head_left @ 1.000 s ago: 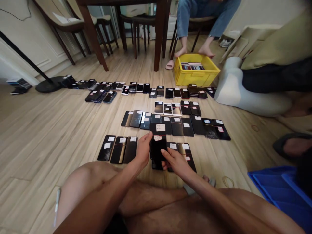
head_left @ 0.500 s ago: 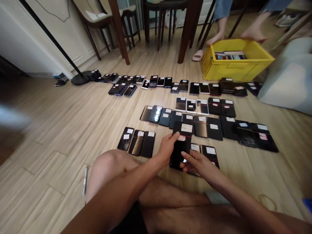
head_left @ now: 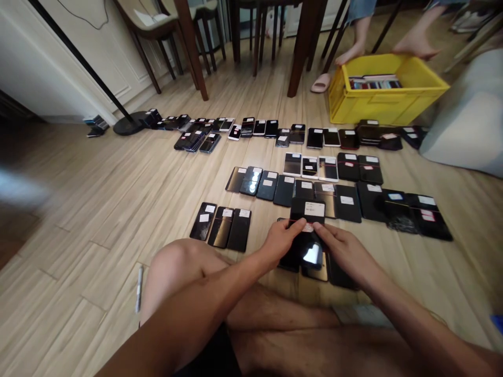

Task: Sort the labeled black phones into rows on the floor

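A black smartphone (head_left: 304,246) with a white label and a reddish band is held up between both hands. My left hand (head_left: 283,240) grips its left edge, thumb on the front near the label. From the other side my right hand (head_left: 342,246) holds the right edge, its thumb also on the front. Partly hidden beneath lie a gold-toned phone (head_left: 317,274) and a dark phone (head_left: 341,276). To the left, three labelled phones (head_left: 220,226) lie side by side on the floor. Behind the held phone runs a row of dark phones (head_left: 347,204).
A yellow crate (head_left: 387,107) with thin items inside stands at the back right, near another person's feet (head_left: 351,51). Further rows of phones (head_left: 259,127) stretch across the wood floor. A pen (head_left: 139,288) lies left of my knee; a lamp base (head_left: 129,125) stands far left.
The held phone has moved to the right and its screen now catches a bright reflection. My right hand has shifted up from its lower part to its right edge.
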A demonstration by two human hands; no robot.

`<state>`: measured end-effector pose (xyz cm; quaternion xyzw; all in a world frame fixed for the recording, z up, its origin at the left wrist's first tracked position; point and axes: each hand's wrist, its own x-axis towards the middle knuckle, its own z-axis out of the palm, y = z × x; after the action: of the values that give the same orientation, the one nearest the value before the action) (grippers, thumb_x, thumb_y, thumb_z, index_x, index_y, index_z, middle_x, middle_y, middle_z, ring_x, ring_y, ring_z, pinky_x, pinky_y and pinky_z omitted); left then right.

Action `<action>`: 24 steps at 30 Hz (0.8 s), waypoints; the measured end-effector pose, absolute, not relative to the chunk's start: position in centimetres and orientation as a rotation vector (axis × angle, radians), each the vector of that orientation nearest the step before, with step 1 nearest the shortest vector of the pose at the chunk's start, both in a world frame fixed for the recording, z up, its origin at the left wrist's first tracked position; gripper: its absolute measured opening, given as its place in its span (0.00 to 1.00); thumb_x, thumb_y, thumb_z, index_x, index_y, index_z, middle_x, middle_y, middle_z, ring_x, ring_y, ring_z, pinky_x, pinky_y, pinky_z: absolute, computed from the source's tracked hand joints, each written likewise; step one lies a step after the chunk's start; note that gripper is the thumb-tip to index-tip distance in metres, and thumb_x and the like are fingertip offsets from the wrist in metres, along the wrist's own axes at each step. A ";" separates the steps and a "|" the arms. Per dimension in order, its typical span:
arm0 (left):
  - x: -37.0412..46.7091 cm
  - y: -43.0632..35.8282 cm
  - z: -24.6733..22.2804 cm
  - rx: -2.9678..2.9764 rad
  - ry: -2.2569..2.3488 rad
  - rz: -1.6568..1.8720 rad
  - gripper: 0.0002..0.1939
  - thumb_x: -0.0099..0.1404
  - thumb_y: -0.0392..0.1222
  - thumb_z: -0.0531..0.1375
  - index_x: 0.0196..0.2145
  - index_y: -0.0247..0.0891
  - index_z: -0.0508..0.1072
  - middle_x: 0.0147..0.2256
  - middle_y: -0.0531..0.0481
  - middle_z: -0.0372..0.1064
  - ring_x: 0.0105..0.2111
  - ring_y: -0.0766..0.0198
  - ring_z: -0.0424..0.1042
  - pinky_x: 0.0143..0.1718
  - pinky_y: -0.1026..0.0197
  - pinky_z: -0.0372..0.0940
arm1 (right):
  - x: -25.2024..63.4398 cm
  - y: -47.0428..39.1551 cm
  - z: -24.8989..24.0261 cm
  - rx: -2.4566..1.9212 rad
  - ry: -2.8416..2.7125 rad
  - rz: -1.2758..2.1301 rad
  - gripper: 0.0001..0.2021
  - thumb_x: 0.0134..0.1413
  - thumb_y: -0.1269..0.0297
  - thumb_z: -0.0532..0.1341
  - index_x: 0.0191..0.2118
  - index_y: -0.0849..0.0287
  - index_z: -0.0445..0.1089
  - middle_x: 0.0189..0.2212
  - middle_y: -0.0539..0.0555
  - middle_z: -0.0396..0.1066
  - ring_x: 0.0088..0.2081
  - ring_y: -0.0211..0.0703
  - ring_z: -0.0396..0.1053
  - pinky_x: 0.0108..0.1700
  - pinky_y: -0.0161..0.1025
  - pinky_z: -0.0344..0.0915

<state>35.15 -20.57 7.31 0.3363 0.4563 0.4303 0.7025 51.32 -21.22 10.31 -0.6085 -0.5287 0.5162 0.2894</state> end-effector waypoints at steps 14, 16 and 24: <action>35.1 -20.9 7.2 0.793 1.018 0.963 0.30 0.57 0.69 0.66 0.36 0.34 0.79 0.35 0.46 0.78 0.36 0.59 0.72 0.42 0.58 0.64 | 51.2 -21.5 9.8 -1.622 -1.244 1.411 0.25 0.57 0.36 0.61 0.42 0.54 0.77 0.44 0.59 0.79 0.45 0.60 0.76 0.45 0.53 0.77; 35.0 -20.8 6.9 0.798 1.034 0.968 0.30 0.58 0.68 0.66 0.36 0.34 0.79 0.35 0.46 0.78 0.36 0.59 0.72 0.42 0.58 0.64 | 51.1 -21.5 9.4 -1.625 -1.231 1.435 0.25 0.56 0.36 0.61 0.41 0.54 0.77 0.44 0.60 0.79 0.45 0.60 0.76 0.45 0.52 0.77; 35.1 -20.8 6.6 0.820 1.047 0.982 0.29 0.58 0.67 0.66 0.36 0.34 0.79 0.36 0.45 0.78 0.37 0.58 0.72 0.42 0.58 0.64 | 50.9 -21.7 9.1 -1.652 -1.171 1.522 0.26 0.54 0.35 0.61 0.34 0.56 0.74 0.39 0.61 0.80 0.40 0.58 0.77 0.46 0.54 0.77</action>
<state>35.07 -20.84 6.60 0.3647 0.4659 0.4372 0.6773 50.91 -21.65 9.12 -0.6221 -0.4411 0.5732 0.2997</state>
